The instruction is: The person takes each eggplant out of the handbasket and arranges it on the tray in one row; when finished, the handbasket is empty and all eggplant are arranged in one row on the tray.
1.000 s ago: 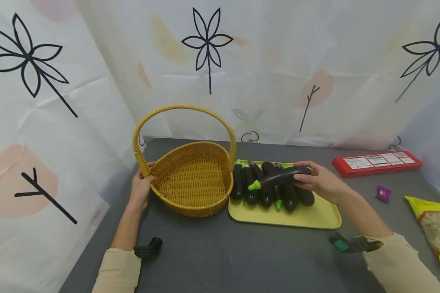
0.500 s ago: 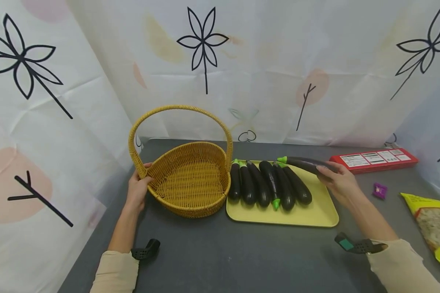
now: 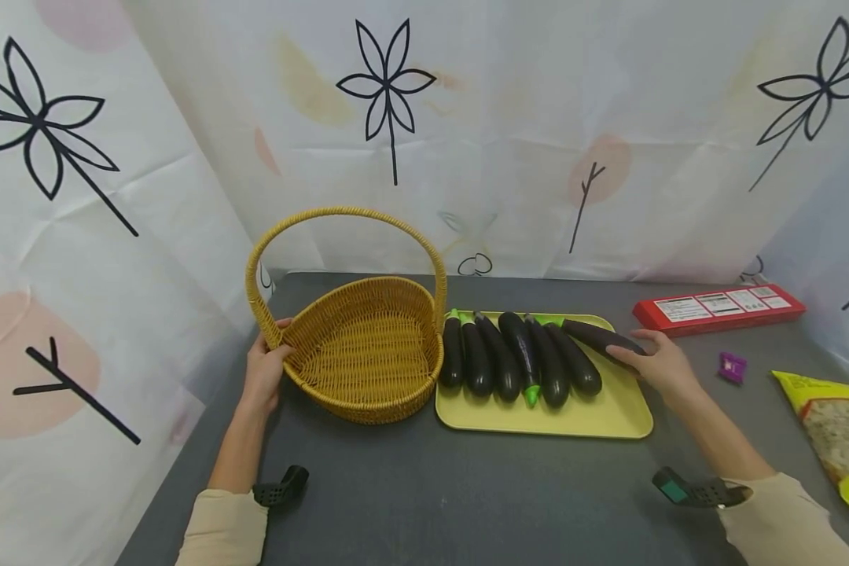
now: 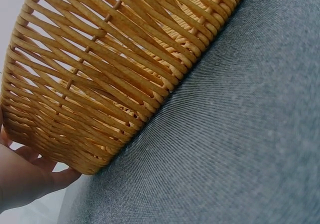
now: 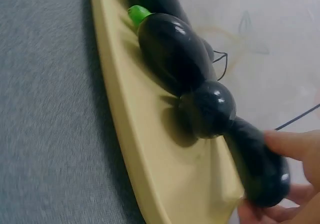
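My left hand (image 3: 263, 376) grips the left rim of a woven wicker basket (image 3: 368, 346), which has a tall arched handle and nothing in it. In the left wrist view, the basket's side (image 4: 100, 69) meets the table and the fingers (image 4: 35, 176) reach around its edge. My right hand (image 3: 661, 363) pinches the thick end of an eggplant (image 3: 597, 338) at the right of a yellow tray (image 3: 622, 417). To the left of it, several dark eggplants (image 3: 509, 358) lie side by side on the tray. In the right wrist view, thumb and fingers hold the eggplant (image 5: 257, 164) from both sides.
A red box (image 3: 720, 309) with white labels lies behind the right hand. Further right are a small purple packet (image 3: 732, 367) and a yellow bag (image 3: 838, 432). A printed curtain (image 3: 523, 157) closes off the back of the grey table (image 3: 467, 503).
The right hand has carried the eggplant from above the row to the right, then lowered it to the tray's right side. The left hand keeps its grip on the basket.
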{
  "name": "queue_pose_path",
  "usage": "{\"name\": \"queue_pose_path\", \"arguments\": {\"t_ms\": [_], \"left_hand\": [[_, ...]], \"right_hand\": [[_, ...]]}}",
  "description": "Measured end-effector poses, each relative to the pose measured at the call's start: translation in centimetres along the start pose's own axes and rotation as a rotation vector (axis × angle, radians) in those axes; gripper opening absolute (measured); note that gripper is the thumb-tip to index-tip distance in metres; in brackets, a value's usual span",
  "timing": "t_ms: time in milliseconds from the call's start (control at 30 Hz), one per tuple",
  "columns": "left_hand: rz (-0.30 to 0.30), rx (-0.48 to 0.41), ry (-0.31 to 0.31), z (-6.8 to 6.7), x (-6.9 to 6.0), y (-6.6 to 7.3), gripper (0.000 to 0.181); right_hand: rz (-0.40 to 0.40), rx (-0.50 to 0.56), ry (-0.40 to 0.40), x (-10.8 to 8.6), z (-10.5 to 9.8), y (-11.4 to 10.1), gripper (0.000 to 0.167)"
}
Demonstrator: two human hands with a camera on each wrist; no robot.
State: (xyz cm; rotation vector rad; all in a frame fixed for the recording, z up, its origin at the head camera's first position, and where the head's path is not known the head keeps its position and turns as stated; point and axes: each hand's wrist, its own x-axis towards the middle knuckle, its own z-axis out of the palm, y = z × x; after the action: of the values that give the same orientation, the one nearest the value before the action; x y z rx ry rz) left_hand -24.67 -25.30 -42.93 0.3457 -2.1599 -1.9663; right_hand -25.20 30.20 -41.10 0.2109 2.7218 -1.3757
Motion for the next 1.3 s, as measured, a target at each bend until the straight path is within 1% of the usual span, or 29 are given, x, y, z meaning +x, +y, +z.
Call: {"name": "queue_pose_path", "arguments": {"t_ms": [33,67,133,300,433,733,967,1200,1300], "left_hand": [[-0.001,-0.001,0.003,0.0,0.0,0.0,0.049],[-0.004,0.000,0.007,0.0,0.0,0.0,0.049],[-0.005,0.006,0.009,0.0,0.0,0.0,0.049],[-0.007,0.003,0.004,0.0,0.0,0.2,0.049],[-0.007,-0.003,-0.001,0.1,0.0,0.4,0.050],[-0.017,-0.013,0.003,0.2,0.1,0.5,0.050],[-0.018,-0.026,0.001,0.0,0.2,0.1,0.051],[-0.012,-0.019,-0.011,0.0,0.2,0.1,0.051],[-0.009,-0.010,-0.015,0.0,0.2,0.0,0.052]], "right_hand": [[-0.010,-0.073,-0.024,-0.1,-0.1,0.0,0.085],[-0.018,-0.122,-0.047,-0.2,-0.2,-0.1,0.085],[-0.043,-0.195,-0.070,-0.3,-0.3,-0.2,0.083],[-0.090,-0.278,-0.123,-0.6,-0.2,-0.7,0.077],[-0.092,-0.286,-0.159,-0.7,-0.2,-1.0,0.074],[-0.128,-0.333,-0.147,-0.7,-0.4,-1.1,0.063],[-0.119,-0.286,-0.203,-0.5,-0.4,-0.9,0.064],[-0.189,-0.367,-0.203,-0.6,-0.6,-0.9,0.060],[-0.176,-0.344,-0.232,-0.6,-0.7,-0.6,0.061]]}}
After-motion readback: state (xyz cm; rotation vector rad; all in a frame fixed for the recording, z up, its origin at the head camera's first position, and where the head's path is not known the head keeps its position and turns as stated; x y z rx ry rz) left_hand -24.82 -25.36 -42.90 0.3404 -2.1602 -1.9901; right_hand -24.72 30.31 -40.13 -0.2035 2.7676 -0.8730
